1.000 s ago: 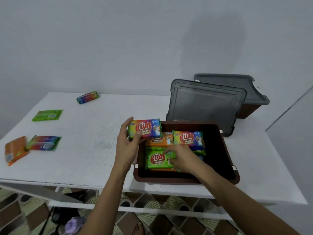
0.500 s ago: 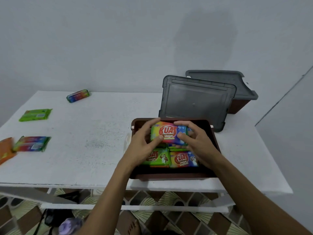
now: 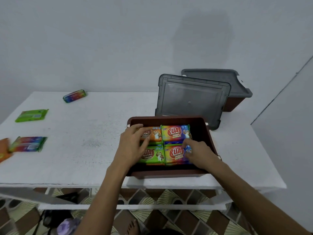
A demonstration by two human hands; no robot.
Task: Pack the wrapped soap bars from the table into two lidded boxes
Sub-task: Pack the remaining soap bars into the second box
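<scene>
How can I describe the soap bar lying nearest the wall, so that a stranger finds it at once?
Start at the white table and look left of the open brown box, to the far edge by the wall. The soap bar there has a rainbow wrapper; the green bar, the second rainbow bar and the orange bar all lie nearer the front.

Four wrapped soap bars (image 3: 175,133) are laid flat in the brown box (image 3: 169,118). The orange soap bar (image 3: 155,134) is touched by the left hand (image 3: 131,146), and the near rainbow soap bar (image 3: 174,154) by the right hand (image 3: 199,155).
</scene>
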